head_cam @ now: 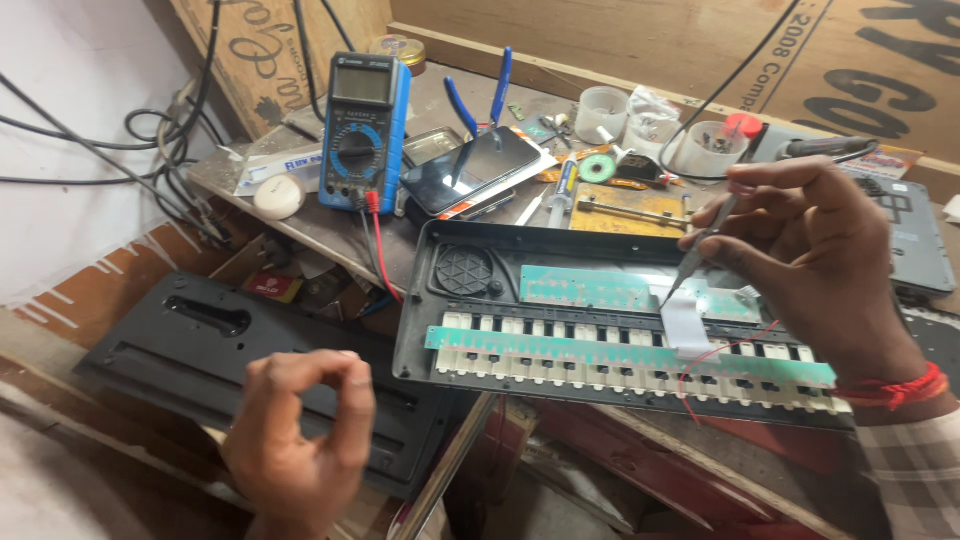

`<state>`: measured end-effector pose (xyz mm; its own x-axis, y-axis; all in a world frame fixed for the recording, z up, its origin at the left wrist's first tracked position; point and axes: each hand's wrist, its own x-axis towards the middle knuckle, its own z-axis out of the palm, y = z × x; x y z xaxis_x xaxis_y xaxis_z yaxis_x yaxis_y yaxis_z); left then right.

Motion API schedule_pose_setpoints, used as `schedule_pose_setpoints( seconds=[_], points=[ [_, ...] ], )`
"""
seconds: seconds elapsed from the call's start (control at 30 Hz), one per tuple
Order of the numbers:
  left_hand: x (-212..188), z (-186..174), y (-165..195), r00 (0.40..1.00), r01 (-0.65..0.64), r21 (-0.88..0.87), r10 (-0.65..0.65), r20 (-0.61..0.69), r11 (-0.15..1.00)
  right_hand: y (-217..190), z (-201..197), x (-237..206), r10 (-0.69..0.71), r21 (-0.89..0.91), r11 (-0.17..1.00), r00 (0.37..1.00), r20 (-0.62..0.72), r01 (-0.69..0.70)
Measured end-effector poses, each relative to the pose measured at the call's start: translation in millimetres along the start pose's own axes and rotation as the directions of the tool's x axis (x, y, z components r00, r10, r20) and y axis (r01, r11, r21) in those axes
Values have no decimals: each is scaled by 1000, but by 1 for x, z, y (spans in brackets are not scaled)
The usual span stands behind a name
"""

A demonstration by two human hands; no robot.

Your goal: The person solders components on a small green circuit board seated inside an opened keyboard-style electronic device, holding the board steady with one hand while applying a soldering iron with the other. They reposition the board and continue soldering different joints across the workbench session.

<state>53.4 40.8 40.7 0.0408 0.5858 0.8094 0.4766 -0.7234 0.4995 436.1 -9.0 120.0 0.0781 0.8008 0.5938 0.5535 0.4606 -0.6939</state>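
- Head view, containers first: round white plastic tub [603, 112] at the back of the workbench [330, 230], contents too small to make out.
- Second white tub [707, 150] just to the right, small metal bits heaped inside, a red cap [743, 126] touching its far rim.
- Crumpled clear bag [653, 110] between the two tubs; a small white round lidded pot [279, 195] out on the bench's left end.
- Blue digital multimeter [364, 132] propped upright beside a dark phone [470, 171], blue-handled pliers [478, 98] lying behind them.
- Opened keyboard shell [470, 310] face down at the bench's front edge, overhanging it, round speaker grille at its left end, long green circuit strip [620, 352] across the key undersides, second green board [590, 287] above that.
- Right hand [800, 250] up over the shell's right half, fingers pinched tight on slim metal tweezers [697, 250]; red thread band at the wrist.
- Tweezers slanting down and left out of the pinch, tips right on the white ribbon cable [685, 320] that runs between the two boards.
- Thin red wire [720, 352] looping just below that spot.
- Left hand [300, 430] low and well clear of the shell, thumb curled against the fingertips; whether anything sits in that pinch, cannot tell.
- Black back cover [190, 345] lying under and beyond that hand, off the bench to the left.
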Motion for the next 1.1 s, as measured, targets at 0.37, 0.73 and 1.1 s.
schedule_pose_setpoints(
  seconds=[0.37, 0.73, 1.1],
  points=[
    [-25, -54, -66, 793, 165, 355, -338, 506, 920, 16, 2, -3, 97, -51, 994, 994, -53, -100],
    [-45, -55, -56, 467, 216, 613, -632, 619, 760, 63, -16, -3, 353, -170, 920, 935, -31, -353],
    [-61, -37, -42, 510, 172, 427, -451, 732, 888, 81, -19, -2, 425, -190, 884, 903, -54, -428]
  ],
)
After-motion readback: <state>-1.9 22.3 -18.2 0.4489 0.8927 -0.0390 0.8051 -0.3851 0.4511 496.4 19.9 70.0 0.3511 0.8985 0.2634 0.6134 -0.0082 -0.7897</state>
